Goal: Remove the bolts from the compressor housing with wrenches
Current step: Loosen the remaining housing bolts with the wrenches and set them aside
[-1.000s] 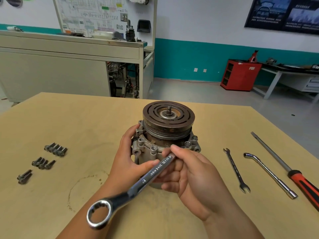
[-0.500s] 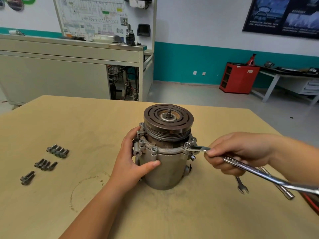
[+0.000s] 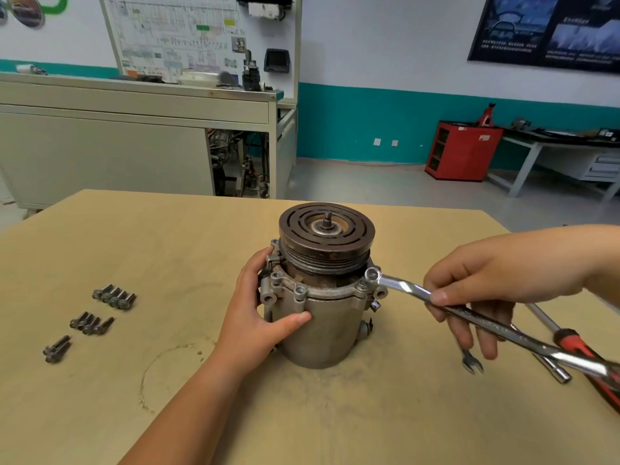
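Watching through the head cam here. Well out to the left of the compressor housing [image 3: 322,327], the loose bolts [image 3: 114,297] sit in three little bunches on the table [image 3: 335,414], so I'd say a good chunk of the job is done.

The left hand [image 3: 258,317] is right up against the housing's left side. Its thumb is laid across the front wall and the fingers wrap round the flange, bracing it. The housing itself stands upright mid-table with the pulley [image 3: 327,229] on top.

At the housing's right flange the ring end of the wrench [image 3: 469,317] sits over a bolt [image 3: 371,274]. The shank runs out to the right and toward me, dropping a bit. The right hand [image 3: 486,283] pinches that shank partway along, thumb on top, with the other fingers hanging loosely underneath.

So the bolt is to the left of the right hand, at the far tip of the tool. With a normal thread, I reckon loosening means pushing the handle away from me while the left hand stops the housing from spinning.

Just right of the housing, under the wrench, lie an open-end spanner [image 3: 471,362], a bent socket wrench [image 3: 553,370] and a screwdriver [image 3: 577,344].
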The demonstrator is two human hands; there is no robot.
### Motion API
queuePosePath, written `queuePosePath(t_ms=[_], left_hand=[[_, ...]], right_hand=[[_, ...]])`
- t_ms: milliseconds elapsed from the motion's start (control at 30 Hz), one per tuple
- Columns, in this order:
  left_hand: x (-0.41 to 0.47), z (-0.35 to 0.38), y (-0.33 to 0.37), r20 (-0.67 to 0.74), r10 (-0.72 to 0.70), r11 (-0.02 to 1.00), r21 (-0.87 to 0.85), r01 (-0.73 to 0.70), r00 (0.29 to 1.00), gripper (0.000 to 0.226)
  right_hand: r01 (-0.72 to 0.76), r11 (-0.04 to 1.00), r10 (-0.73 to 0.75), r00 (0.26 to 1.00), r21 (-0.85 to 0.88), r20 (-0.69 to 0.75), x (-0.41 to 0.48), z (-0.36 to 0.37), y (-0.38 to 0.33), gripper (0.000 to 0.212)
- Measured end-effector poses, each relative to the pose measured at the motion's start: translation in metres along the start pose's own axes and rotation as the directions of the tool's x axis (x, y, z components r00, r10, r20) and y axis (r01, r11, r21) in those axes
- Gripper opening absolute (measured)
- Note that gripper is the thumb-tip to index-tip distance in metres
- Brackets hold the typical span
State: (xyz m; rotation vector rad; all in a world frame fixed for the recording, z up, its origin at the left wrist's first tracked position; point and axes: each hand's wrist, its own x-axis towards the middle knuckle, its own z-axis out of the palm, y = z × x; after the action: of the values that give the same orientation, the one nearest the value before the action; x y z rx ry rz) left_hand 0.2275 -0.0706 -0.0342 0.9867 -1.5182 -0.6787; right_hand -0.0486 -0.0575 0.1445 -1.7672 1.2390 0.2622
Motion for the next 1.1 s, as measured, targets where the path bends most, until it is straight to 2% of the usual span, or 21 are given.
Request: queuePosePath(t_ms=[100,300,400,467,567,667,800,933,1000,1100], left_hand=[[0.0,0.0,0.0,0.002,0.001,1.0,-0.008,-0.001,1.0,0.091],[0.0,0.001,0.003,-0.009,-0.006,1.0,0.006,0.006,1.0,0.092],[0.0,0.0,0.004,-0.011,-0.004,1.0,0.008,0.004,1.0,0.091],[0.0,0.0,0.005,-0.007,0.001,1.0,0.007,-0.001,1.0,0.09],[0.0,0.001,0.004,-0.006,0.01,1.0,-0.003,-0.01,1.0,0.091],[0.0,0.001,0.002,-0.009,0.016,1.0,0.002,-0.015,1.0,0.09],[0.0,0.001,0.002,-0.008,0.014,1.0,0.009,-0.014,1.0,0.09],[0.0,0.0,0.003,-0.006,0.008,1.0,0.023,-0.007,1.0,0.09],[-0.001,0.0,0.003,-0.008,0.005,1.0,0.024,-0.005,1.0,0.09],[0.0,0.0,0.006,-0.004,0.004,1.0,0.017,-0.004,1.0,0.09]], right_hand=[[-0.006,0.999,0.007,1.0,0.044,-0.024,-0.007,-0.004,0.0,0.023],[0.109,0.939,-0.081,0.992,0.326,-0.098,-0.006,0.025,0.001,0.034],[0.195,0.77,-0.102,0.977,0.607,-0.185,-0.002,0.053,-0.01,0.035],[0.257,0.645,-0.153,0.966,0.72,-0.207,0.0,0.067,-0.02,0.038],[0.286,0.533,-0.195,0.957,0.796,-0.213,0.004,0.079,-0.034,0.039],[0.281,0.479,-0.167,0.959,0.831,-0.229,0.012,0.085,-0.04,0.035],[0.291,0.469,-0.122,0.957,0.834,-0.265,0.019,0.085,-0.04,0.02],[0.312,0.501,-0.107,0.948,0.807,-0.301,0.02,0.083,-0.036,0.031],[0.286,0.545,-0.119,0.957,0.789,-0.264,0.021,0.08,-0.034,0.033],[0.211,0.686,-0.131,0.977,0.696,-0.167,0.02,0.068,-0.026,0.033]])
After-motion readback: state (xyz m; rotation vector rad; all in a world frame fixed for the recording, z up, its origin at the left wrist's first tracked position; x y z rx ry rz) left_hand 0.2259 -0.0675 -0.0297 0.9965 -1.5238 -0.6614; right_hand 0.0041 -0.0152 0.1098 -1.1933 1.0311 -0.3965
